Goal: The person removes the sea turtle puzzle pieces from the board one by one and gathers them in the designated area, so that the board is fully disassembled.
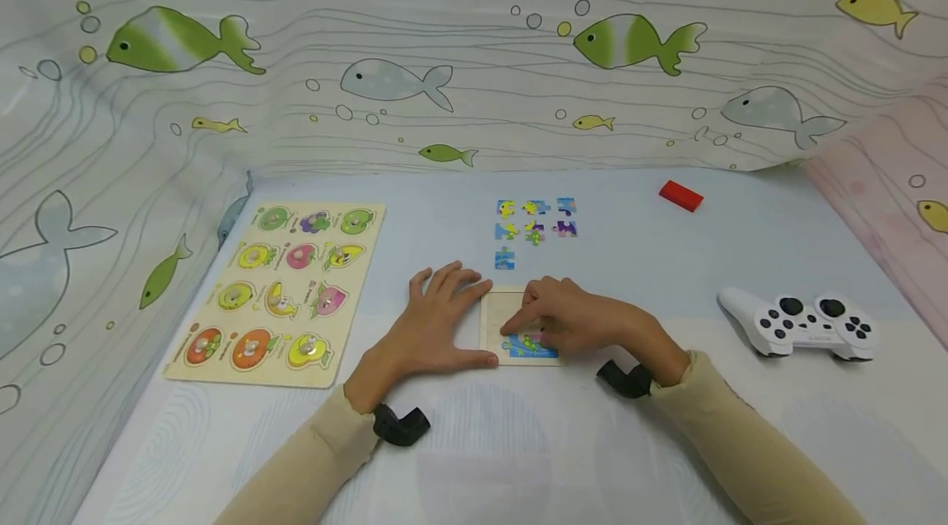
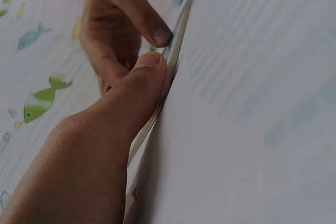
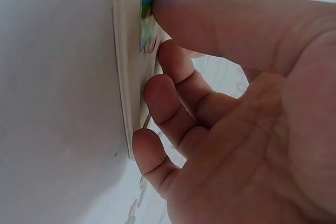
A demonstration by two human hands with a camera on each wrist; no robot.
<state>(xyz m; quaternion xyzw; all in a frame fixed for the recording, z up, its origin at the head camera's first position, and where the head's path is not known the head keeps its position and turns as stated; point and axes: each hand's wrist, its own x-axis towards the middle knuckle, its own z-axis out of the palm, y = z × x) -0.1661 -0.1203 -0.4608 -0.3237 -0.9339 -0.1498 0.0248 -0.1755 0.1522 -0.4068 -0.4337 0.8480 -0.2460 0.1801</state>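
Observation:
A small wooden puzzle tray (image 1: 491, 327) lies flat in front of me. Joined jigsaw pieces (image 1: 535, 348) with a blue and green picture fill its lower part. My left hand (image 1: 437, 327) is spread at the tray's left side, its thumb touching the near corner and its fingers reaching to the far corner. Over the tray, my right hand (image 1: 566, 315) presses the picture pieces with thumb and index fingertip; the other fingers bend loosely in the right wrist view. Part of the tray is hidden under this hand. Beyond the tray lie several loose jigsaw pieces (image 1: 535, 232) in rows.
A wooden fruit peg puzzle (image 1: 348, 295) lies on the left. To the right is a white game controller (image 1: 810, 332), with a red block (image 1: 680, 196) farther back. Fish-patterned sheeting (image 1: 489, 39) rises behind the table.

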